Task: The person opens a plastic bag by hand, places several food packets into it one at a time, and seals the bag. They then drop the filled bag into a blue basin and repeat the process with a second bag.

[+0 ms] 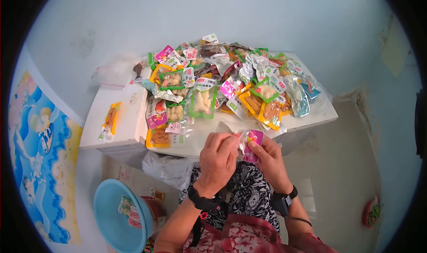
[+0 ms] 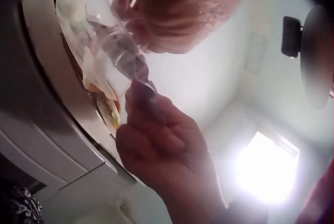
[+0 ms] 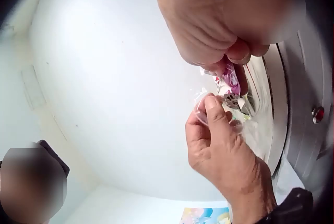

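Above the lap, my right hand (image 1: pixel 272 163) pinches a small snack packet (image 1: pixel 254 147) with a purple-pink front, thumb on its face. Beside it, the fingers of my left hand (image 1: pixel 218 158) are curled on a thin clear plastic bag (image 3: pixel 201 103), whose film overlaps the packet's left side. In the right wrist view, the left hand (image 3: pixel 219 140) pinches the film between thumb and forefinger, close below the right hand (image 3: pixel 209 20). The left wrist view has the packet's silvery back (image 2: pixel 125 52) running up from the right hand (image 2: pixel 162 146) towards the left hand (image 2: pixel 182 10).
A large heap of snack packets (image 1: pixel 203 102) covers the white table (image 1: pixel 200 127). One orange-edged packet (image 1: pixel 111 119) lies apart at left, near clear bags (image 1: pixel 116 70). On the floor at left stands a blue basin (image 1: pixel 103 208) with packets in it; crumpled clear plastic (image 1: pixel 169 168) hangs below the table edge.
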`<action>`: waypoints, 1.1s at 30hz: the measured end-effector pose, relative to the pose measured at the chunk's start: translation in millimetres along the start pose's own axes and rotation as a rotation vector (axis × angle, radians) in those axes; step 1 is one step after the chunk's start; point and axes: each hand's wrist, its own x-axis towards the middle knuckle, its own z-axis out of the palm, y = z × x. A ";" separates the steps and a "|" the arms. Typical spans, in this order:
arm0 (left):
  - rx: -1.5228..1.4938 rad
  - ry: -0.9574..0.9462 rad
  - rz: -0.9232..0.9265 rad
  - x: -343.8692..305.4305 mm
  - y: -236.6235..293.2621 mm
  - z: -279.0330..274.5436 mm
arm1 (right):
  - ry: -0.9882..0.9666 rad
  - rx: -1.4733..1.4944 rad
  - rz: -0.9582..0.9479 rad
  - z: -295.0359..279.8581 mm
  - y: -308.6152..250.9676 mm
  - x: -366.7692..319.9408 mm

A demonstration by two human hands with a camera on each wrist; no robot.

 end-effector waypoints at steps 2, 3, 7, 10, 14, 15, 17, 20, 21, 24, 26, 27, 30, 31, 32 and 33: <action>-0.112 -0.052 0.030 -1.5 1.7 0.1 | -0.053 -0.024 0.036 0.8 -6.0 8.0; -0.173 -0.088 0.037 -1.1 1.6 0.4 | -0.086 -0.042 0.071 1.6 -8.5 11.6; -0.422 -0.227 0.016 -0.1 0.2 0.3 | -0.189 -0.249 0.151 3.7 -3.9 23.0; -0.597 -0.342 -0.070 -1.0 -5.7 -5.7 | -0.183 -0.299 0.190 4.3 -4.7 27.1; -0.681 -0.493 -0.118 -8.6 -17.6 -10.6 | -0.207 -0.131 0.222 15.2 -6.9 32.9; -0.693 -0.514 -0.134 -10.2 -18.8 -11.0 | -0.188 -0.107 0.193 17.7 -3.1 33.6; -0.635 -0.392 -0.153 -14.6 -14.0 -15.5 | -0.152 -0.059 0.136 20.5 6.9 34.9; -0.403 -0.135 -0.156 -15.7 -13.2 -25.8 | -0.102 -0.218 0.170 9.3 5.1 36.8; -0.302 -0.041 -0.152 -17.1 -15.9 -30.6 | -0.150 -0.178 0.187 5.6 2.7 36.9; -0.117 0.110 -0.349 -33.2 -44.3 -36.1 | -0.258 -0.066 0.236 -1.8 -1.4 36.7; -0.258 0.223 -0.460 -34.9 -46.1 -37.6 | -0.238 0.005 0.250 -1.6 3.4 31.9; -0.422 0.289 -0.505 -33.7 -42.4 -38.4 | -0.204 0.043 0.247 -0.2 6.1 28.2; -0.824 0.217 -0.685 -39.8 -31.8 -49.9 | -0.144 0.287 0.225 8.5 15.4 17.1; -0.943 0.142 -0.751 -43.6 -28.6 -52.9 | -0.153 0.286 0.205 10.8 17.8 15.1; -1.008 0.089 -0.756 -45.8 -24.2 -50.0 | -0.161 0.285 0.185 15.6 21.8 11.6; -1.025 0.009 -0.766 -48.2 -22.9 -51.8 | -0.155 0.283 0.160 23.6 23.9 8.8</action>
